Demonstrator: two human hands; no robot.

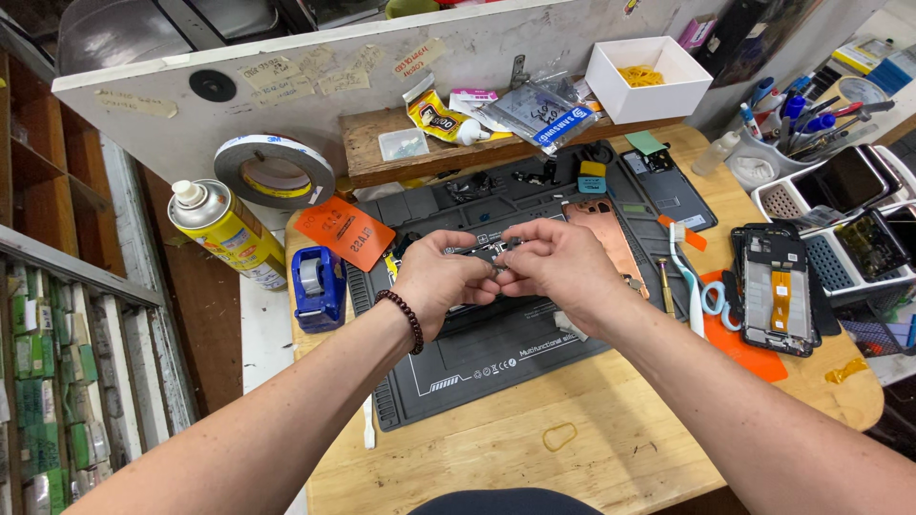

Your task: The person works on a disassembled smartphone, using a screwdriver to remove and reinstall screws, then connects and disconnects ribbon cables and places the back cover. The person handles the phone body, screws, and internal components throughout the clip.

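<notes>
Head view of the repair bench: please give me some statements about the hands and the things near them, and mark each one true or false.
1. Both hands hold one small dark part together above the grey work mat. True: the left hand and the right hand meet on the small dark part.
2. The left wrist wears a beaded bracelet. True.
3. The yellow spray can stands to the right of the mat. False: it is to the left, by the blue tape dispenser.
4. The white box holds screwdrivers. False: something small and yellow lies in it.
5. An opened phone lies to the right of the mat. True.
</notes>
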